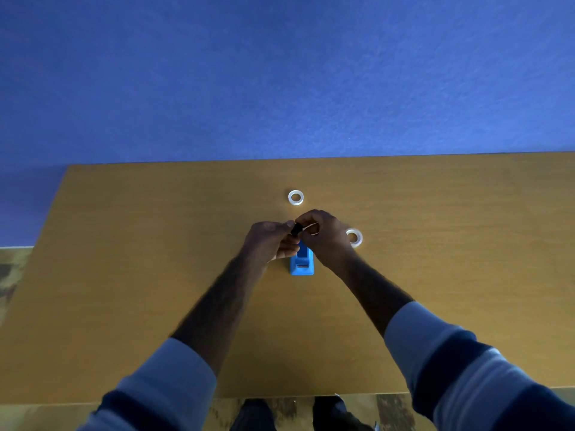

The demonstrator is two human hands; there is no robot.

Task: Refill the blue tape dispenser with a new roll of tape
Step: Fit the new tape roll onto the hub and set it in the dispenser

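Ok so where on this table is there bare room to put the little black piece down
Bare wood spans the table right of the near tape roll, and left of the left hand. Crowded: the middle, where the left hand and right hand hold the black piece over the blue dispenser, with the far tape roll beyond.

Both hands meet above the blue tape dispenser [301, 262] on the wooden table [155, 244]: left hand [270, 241] & right hand [323, 236] pinch a small black part [296, 229] btwn fingertips. One tape roll [296, 197] lies flat beyond the hands; a 2nd roll [355, 237] sits just beside the right hand.
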